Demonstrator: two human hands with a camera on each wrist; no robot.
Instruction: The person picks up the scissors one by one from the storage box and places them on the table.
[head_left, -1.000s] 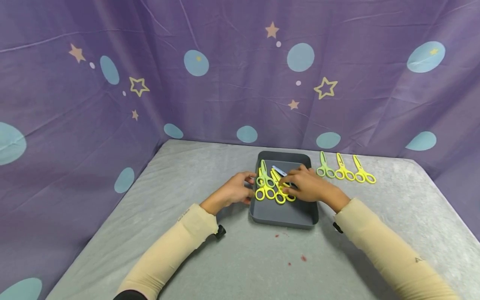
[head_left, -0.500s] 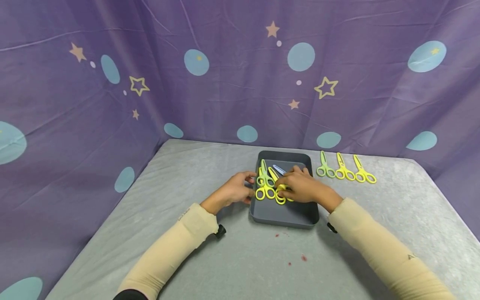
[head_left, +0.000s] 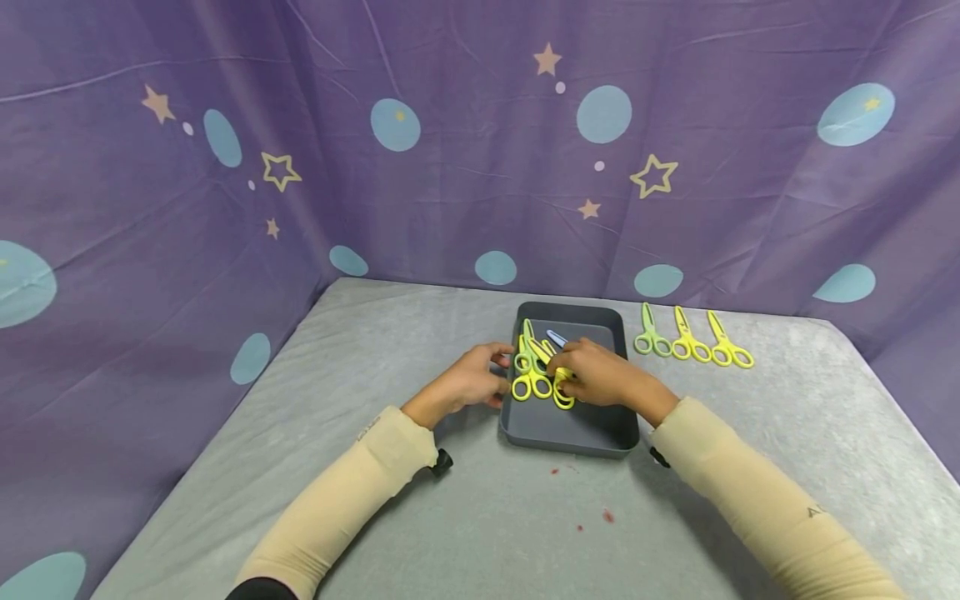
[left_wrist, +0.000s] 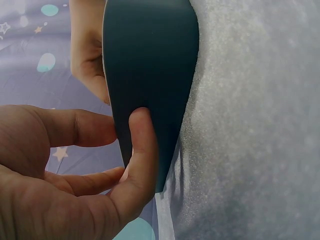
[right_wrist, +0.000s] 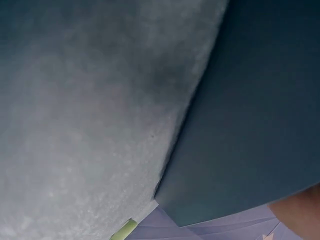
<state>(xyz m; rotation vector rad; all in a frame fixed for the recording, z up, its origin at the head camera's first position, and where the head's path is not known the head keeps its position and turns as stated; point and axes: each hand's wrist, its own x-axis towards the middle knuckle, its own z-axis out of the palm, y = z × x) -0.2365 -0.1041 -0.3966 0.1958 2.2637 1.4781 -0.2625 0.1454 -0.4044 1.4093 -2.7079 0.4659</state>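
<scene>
At the left rim of the grey tray (head_left: 570,433), my left hand (head_left: 472,379) holds the wall, with one digit (left_wrist: 143,145) on its outer face and others at the rim. Inside the tray, my right hand (head_left: 596,375) grips yellow scissors (head_left: 564,398) near the handles, partly hidden under the fingers. Touching them on the left lie green scissors (head_left: 528,333) on top of yellow scissors (head_left: 522,389). Blue scissors (head_left: 556,337) show only their blades beyond the right hand. The right wrist view catches just a bit of that hand (right_wrist: 302,212) behind the tray wall.
On the table to the right of the tray lie green scissors (head_left: 651,333) and two yellow pairs, the nearer yellow scissors (head_left: 688,337) and the outer yellow scissors (head_left: 726,342), in a row with blades pointing away. A purple curtain (head_left: 450,192) hangs behind the grey-covered table (head_left: 420,325).
My right hand has moved left inside the tray, and the yellow scissors under it have shifted left against the green pair. The left hand has stayed at the rim.
</scene>
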